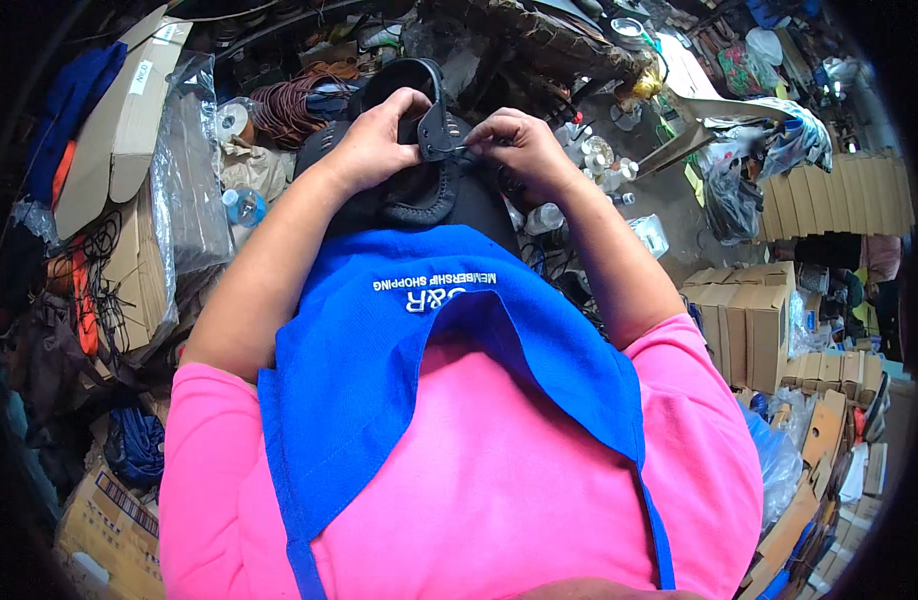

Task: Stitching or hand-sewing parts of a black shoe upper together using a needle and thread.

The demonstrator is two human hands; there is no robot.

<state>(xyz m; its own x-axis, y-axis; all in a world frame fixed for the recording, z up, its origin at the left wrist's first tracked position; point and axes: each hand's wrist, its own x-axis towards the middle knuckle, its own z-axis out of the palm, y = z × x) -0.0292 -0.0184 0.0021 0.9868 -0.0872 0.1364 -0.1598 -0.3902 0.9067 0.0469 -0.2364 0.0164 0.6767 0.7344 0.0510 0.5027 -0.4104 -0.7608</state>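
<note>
A black shoe (419,190) rests on my lap above a blue apron (419,330) worn over a pink shirt. My left hand (374,140) grips the shoe's upper part on its left side. My right hand (519,145) pinches a black tongue or strap piece (441,130) at the shoe's top, fingertips close to those of the left hand. Both hands meet over the shoe's opening. The lower part of the shoe is hidden behind the apron.
Flat cardboard pieces (119,120) and clear plastic bags (189,190) pile at the left. A coil of brown cord (289,100) lies behind the shoe. Stacked cardboard boxes (749,320) stand at the right, small bottles (599,165) beside my right hand.
</note>
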